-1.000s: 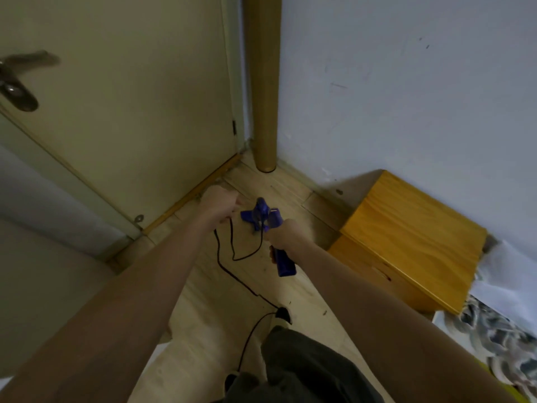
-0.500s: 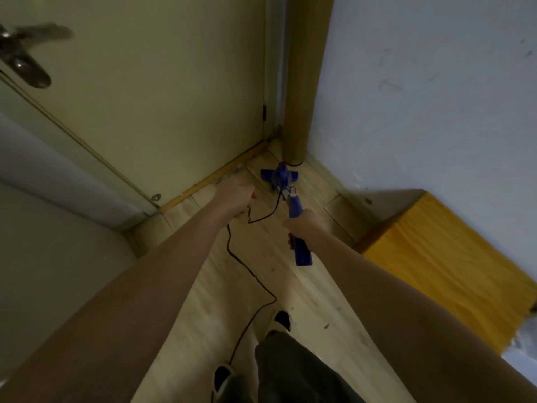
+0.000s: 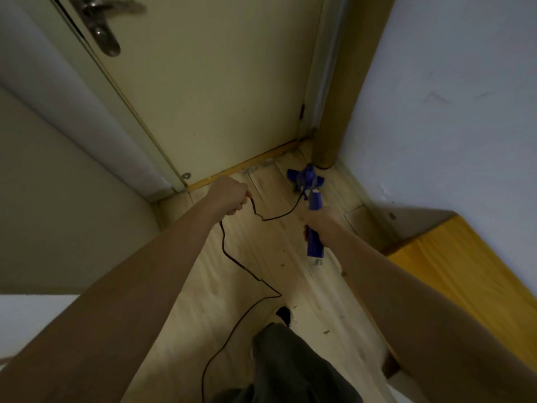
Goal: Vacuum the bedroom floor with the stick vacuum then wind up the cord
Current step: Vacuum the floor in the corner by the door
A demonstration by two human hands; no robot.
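Nearest, a thin black cord trails in loose bends over the pale wooden plank floor and rises to the left hand, whose fingers are curled round it. To its right, the right hand clasps the handle of the slim blue stick vacuum. Farther off, its blue floor head sits in the corner by the cream door. Vacuuming seems in hand; next, sweep the head back, keeping the cord clear.

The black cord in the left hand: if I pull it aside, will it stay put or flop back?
Likely floppy: the cord sags from the left hand in loose kinks over the floor. Probably light, being thin. Its bends may spring back partly.
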